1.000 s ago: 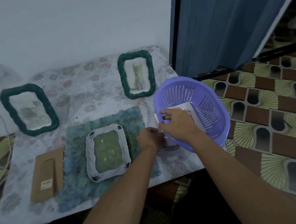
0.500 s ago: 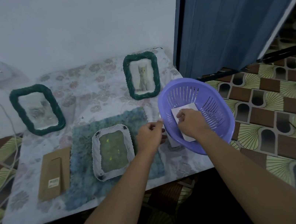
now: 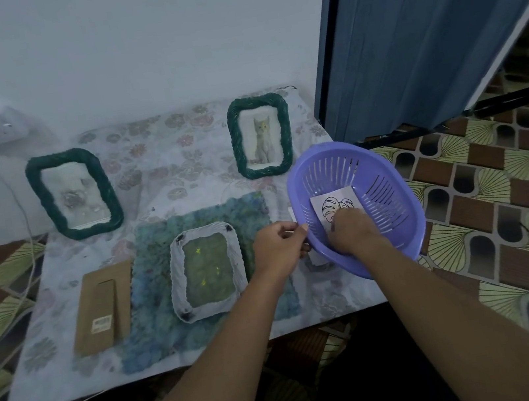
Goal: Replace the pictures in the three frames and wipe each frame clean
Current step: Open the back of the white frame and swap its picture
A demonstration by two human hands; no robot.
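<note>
Curled down onto the leaf picture (image 3: 333, 205) with the right hand (image 3: 351, 231), inside the purple basket (image 3: 352, 151). Pinching the basket's near rim with the left hand (image 3: 280, 246), perhaps a white slip too. Just left of it, face down on the blue cloth (image 3: 146, 253), the white frame (image 3: 201, 231).

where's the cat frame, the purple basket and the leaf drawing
cat frame (image 3: 260, 136), head view, on the cat picture at its centre
purple basket (image 3: 391, 201), head view, on its slotted inner wall
leaf drawing (image 3: 335, 205), head view, on the leaf outline
</note>
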